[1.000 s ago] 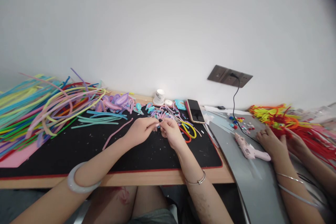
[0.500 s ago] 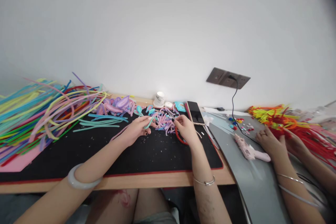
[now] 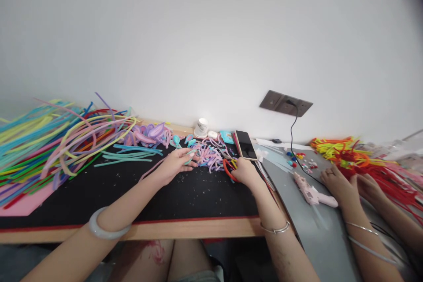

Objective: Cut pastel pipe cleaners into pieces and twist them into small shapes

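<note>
My left hand (image 3: 176,165) is closed on a short teal pipe cleaner (image 3: 191,155), above the black mat (image 3: 142,200). Its far end blends in with the pile behind, so its full length is hard to tell. My right hand (image 3: 247,171) has its fingers closed at the red-and-yellow handles of a pair of scissors (image 3: 228,171) lying on the mat. The blades point away, into a heap of short pink and lilac pipe cleaner pieces (image 3: 208,154). Beyond my left hand sit small turquoise twisted pieces (image 3: 176,141).
Long coloured pipe cleaners (image 3: 66,141) are piled at left, with cut teal lengths (image 3: 127,157) beside them. A white cup (image 3: 201,127) and a phone (image 3: 246,144) stand at the back. At right are a pink glue gun (image 3: 312,191) and another person's hands (image 3: 342,187).
My right hand has moved right and nearer, from the pink-lilac heap to the scissors' handles, and closed on them. My left hand still holds the teal pipe cleaner in nearly the same place.
</note>
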### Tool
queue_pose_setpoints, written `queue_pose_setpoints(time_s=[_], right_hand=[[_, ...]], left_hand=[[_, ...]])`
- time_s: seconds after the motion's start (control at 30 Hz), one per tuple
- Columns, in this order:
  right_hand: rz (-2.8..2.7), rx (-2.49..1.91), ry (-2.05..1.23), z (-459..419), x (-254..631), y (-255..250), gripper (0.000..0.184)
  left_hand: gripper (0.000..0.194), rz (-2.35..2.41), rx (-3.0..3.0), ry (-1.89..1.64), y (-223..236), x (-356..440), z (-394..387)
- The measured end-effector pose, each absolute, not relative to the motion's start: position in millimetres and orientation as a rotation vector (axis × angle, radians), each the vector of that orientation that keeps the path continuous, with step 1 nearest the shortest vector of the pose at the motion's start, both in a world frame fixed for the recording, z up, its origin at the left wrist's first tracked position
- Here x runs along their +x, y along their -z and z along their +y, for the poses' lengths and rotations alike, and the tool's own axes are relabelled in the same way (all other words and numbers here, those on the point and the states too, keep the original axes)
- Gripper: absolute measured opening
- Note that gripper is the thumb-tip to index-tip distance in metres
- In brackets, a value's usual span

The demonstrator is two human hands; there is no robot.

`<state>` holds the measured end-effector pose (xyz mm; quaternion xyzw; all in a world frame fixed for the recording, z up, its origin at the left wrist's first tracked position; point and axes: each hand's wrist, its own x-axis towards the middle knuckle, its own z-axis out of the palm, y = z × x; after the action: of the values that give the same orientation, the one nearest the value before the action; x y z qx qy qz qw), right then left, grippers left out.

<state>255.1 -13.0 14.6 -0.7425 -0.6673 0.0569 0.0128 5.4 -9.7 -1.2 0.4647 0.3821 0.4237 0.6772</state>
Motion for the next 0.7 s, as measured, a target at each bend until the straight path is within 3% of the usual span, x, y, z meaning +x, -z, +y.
queue_pose_setpoints(time_s=[0.3,0.53,0.7], right_hand=[[-2.166,-2.234,0.078,-14,269,-39,0.013],[-2.068,-2.213,-0.224,-14,272,-45,0.007],[-1.829,-2.128,-0.433,-17,272,-41,0.018]], left_hand=[[0.022,0.832,1.176,-1.002,6,8,-7],[0.024,0.796,1.210,-1.025,14,9,-3],[0.027,0.827,1.180,-1.039,14,9,-3]])
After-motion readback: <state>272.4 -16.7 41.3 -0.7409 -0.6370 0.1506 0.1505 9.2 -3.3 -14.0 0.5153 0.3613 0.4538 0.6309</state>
